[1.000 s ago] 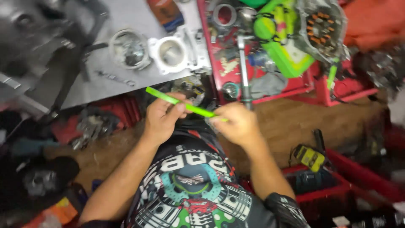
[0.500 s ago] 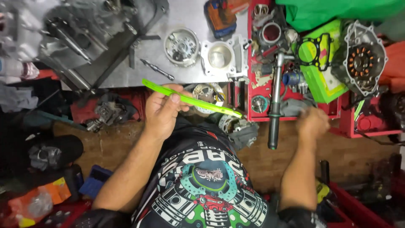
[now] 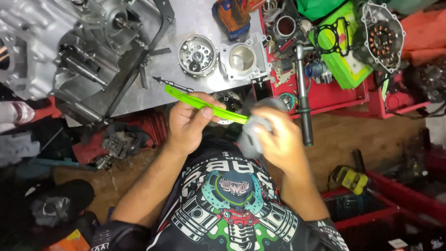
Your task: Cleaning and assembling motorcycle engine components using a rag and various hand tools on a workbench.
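**Green strip held over the lap, rag at its end**

The person sat below the grey worktop (image 3: 204, 23) with both hands raised in front of the chest. The left hand (image 3: 188, 122) was closed around a long, flat green strip (image 3: 204, 103), thumb lying along its upper face and fingers curled beneath. The strip slanted from upper left, where its free end stuck out past the knuckles, down to the right. There it ran into a grey rag (image 3: 253, 132) bunched in the right hand (image 3: 278, 139), which was folded round the cloth and pressed against the strip's lower end. Just beyond the hands, on the worktop, stood a round metal flywheel (image 3: 197, 55) and a silver cylinder block (image 3: 242, 58), side by side. A long steel wrench (image 3: 303, 93) lay just to the right of the right hand, reaching up across a red tray (image 3: 344, 95).
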